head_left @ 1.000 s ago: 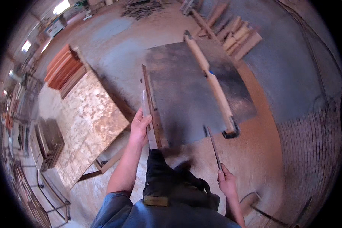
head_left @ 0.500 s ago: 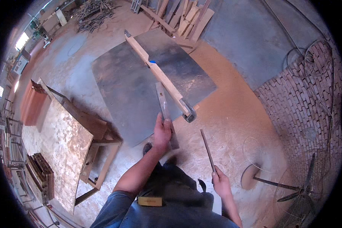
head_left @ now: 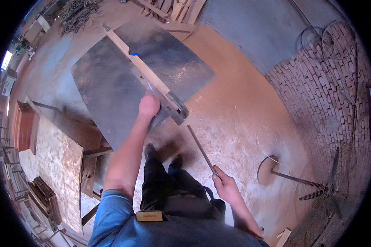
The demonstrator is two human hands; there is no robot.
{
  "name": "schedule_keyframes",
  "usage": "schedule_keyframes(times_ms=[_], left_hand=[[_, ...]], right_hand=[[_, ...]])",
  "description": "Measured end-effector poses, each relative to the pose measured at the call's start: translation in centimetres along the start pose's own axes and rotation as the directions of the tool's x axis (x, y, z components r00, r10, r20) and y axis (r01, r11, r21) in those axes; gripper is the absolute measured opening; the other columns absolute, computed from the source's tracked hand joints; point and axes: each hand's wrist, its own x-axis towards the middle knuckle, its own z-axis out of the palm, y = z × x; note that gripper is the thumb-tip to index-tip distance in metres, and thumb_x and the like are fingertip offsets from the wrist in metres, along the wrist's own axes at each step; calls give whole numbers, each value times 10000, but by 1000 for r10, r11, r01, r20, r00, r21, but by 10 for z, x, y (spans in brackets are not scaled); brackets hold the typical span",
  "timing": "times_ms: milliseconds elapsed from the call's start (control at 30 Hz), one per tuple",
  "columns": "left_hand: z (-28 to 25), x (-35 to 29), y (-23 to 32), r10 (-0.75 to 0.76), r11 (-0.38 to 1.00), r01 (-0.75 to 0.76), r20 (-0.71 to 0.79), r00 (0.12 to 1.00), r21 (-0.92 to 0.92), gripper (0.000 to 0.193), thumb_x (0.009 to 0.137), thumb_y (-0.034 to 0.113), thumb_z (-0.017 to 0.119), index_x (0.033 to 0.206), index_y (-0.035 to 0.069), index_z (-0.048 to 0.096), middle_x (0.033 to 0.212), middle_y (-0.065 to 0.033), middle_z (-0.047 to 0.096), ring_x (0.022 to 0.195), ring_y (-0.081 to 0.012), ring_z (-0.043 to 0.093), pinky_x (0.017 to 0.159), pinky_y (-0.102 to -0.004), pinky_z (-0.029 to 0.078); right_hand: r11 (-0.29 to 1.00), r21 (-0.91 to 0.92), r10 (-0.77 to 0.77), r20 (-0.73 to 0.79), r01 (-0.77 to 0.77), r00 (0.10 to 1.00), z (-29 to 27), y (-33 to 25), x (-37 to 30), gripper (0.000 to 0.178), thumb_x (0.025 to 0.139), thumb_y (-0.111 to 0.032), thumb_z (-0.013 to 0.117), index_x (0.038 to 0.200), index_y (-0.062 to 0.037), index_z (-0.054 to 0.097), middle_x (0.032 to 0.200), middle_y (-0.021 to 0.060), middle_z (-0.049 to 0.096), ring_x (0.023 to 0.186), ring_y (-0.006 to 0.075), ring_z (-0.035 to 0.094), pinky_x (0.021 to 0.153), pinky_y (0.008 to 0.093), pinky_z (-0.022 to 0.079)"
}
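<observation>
Nearest, at five o'clock, the right hand (head_left: 226, 187) has its fingers wrapped round the lower end of a thin dark metal rod (head_left: 202, 150) slanting up toward eleven. Farther on, the left hand (head_left: 148, 106) reaches to the dark grey steel-topped desk (head_left: 107, 86), fingers closed on a flat grey metal strip (head_left: 146, 82) lying beside the long pale wooden fence (head_left: 142, 68), which crosses the top toward eleven o'clock.

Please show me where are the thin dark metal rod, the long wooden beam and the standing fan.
thin dark metal rod (head_left: 201, 150), head view, middle of its shaft
long wooden beam (head_left: 141, 66), head view, its middle
standing fan (head_left: 323, 190), head view, its hub
</observation>
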Motion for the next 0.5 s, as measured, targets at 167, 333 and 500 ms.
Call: schedule_keyframes(times_ms=[167, 333, 500], left_hand=[[21, 8, -14, -92, 988, 84, -57, 994, -131, 415, 943, 271, 494, 1163, -73, 424, 954, -354, 645, 919, -486, 643, 871, -532, 486], [-3, -12, 22, -121, 986, 118, -23, 992, -114, 423, 949, 275, 487, 1172, -76, 408, 1005, -373, 629, 1002, -515, 602, 903, -546, 465], [5, 3, 6, -103, 995, 102, -58, 993, -8, 463, 957, 272, 470, 1213, -109, 406, 1049, -364, 630, 1023, -491, 613, 920, -521, 477]], right_hand=[[1000, -16, 2, 43, -1, 999, 5, -11, 23, 446, 980, -283, 546, 1363, -57, 529, 932, 303, 657, 923, 448, 660, 803, 431, 526], [990, -139, -20, 52, 27, 998, 2, -22, 38, 455, 981, -289, 527, 1374, -60, 507, 887, 310, 649, 899, 463, 652, 786, 480, 524], [981, -183, -58, 70, 70, 996, 0, -29, 41, 457, 990, -306, 490, 1379, -67, 503, 896, 327, 644, 899, 482, 639, 789, 531, 511]])
